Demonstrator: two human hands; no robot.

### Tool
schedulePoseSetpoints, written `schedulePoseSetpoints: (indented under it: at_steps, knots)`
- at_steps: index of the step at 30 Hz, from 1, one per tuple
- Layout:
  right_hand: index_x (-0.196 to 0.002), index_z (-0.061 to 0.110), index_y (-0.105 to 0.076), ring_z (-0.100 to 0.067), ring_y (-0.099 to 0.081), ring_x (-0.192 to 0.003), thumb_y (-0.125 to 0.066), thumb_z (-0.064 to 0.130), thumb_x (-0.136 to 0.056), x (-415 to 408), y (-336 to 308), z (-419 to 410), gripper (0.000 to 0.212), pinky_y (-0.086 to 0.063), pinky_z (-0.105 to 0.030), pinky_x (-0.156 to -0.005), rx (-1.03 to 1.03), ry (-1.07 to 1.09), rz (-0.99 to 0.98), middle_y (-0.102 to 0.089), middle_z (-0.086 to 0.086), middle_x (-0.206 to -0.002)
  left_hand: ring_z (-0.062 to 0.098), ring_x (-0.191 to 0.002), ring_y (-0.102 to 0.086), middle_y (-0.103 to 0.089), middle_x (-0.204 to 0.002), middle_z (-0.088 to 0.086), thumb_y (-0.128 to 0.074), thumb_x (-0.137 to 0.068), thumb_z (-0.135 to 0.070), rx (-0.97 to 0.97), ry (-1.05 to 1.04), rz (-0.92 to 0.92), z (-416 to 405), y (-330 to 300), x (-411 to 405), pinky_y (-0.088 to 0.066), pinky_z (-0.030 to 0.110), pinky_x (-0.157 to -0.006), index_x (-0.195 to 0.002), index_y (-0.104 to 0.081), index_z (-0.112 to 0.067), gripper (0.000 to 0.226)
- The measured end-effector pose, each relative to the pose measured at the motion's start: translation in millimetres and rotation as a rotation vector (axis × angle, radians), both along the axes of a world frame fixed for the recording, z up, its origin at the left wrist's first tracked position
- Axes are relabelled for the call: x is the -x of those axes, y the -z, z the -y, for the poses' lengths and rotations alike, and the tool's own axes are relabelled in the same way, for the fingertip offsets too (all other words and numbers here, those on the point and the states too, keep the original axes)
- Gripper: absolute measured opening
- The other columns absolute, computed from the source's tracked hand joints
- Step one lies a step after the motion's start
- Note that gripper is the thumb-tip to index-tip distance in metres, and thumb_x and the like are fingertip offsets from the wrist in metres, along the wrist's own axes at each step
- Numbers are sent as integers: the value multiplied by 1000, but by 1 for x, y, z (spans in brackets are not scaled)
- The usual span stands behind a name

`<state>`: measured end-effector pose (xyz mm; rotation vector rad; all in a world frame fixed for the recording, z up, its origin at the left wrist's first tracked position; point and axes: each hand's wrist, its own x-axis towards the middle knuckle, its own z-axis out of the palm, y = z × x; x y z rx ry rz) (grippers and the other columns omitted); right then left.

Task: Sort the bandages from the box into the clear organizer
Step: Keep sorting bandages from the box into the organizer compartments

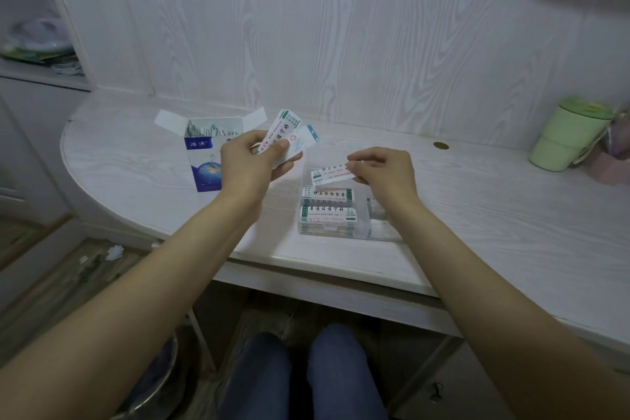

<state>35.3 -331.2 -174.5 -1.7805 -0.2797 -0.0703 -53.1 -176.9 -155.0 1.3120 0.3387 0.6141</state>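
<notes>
On the table I see the open box at left, the clear organizer at its right and nearer to me. Bandage stacks lie in the organizer. A cup stands far right, a coin between.

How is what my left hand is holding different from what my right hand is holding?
The left hand grips a fanned bunch of bandages raised beside the box; the right hand pinches a single bandage lying roughly level above the clear organizer. Both are white printed wrappers.
</notes>
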Motion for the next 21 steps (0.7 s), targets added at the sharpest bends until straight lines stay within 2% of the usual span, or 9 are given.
schedulePoseSetpoints:
  at_steps: [4, 8, 12, 14, 17, 21]
  knots:
    - [-80, 13, -72, -20, -65, -78, -72, 9, -81, 1, 7, -4, 4, -52, -22, -69, 256, 50, 107, -68, -8, -81, 15, -73, -72, -65, -93, 1, -60, -90, 0, -8, 44, -10, 2, 1, -1, -58, 23, -69, -85, -61, -12, 13]
    - [-82, 11, -71, -9, -52, -71, -72, 12, -81, 4, 10, -6, 1, -35, -7, -56, 433, -22, 195, -54, 12, -66, 12, -69, -71, -66, -92, -1, -61, -90, -1, -23, 56, -24, 4, 2, -2, -58, 21, -67, -92, -61, -9, 8]
    - [-80, 10, -70, -6, -48, -64, -70, 11, -82, 4, 10, -6, 2, -34, -5, -54, 523, -65, 252, -52, 13, -63, 13, -72, -71, -65, -92, 0, -61, -89, -2, -36, 63, -28, 6, 2, -2, -58, 21, -66, -89, -61, -12, 11]
    - [-80, 12, -70, -9, -50, -70, -70, 12, -83, 4, 10, -8, 3, -33, -9, -56, 576, -89, 259, -57, 8, -69, 13, -72, -71, -65, -92, -1, -61, -89, -2, -42, 64, -34, 6, 1, -2, -58, 21, -67, -86, -61, -14, 13]
    - [-80, 14, -71, -10, -52, -75, -71, 16, -82, 4, 11, -11, 3, -38, -22, -64, 666, -93, 271, -62, 4, -79, 12, -71, -71, -65, -91, -1, -61, -89, -2, -41, 70, -32, 5, 1, 0, -58, 21, -67, -88, -61, -12, 11]
    - [-83, 14, -71, -15, -61, -81, -70, 19, -83, 3, 9, -11, 5, -51, -32, -72, 746, -98, 253, -67, 0, -82, 11, -69, -71, -64, -91, -3, -61, -89, -2, -49, 68, -29, 4, -1, 2, -58, 21, -66, -88, -61, -13, 11]
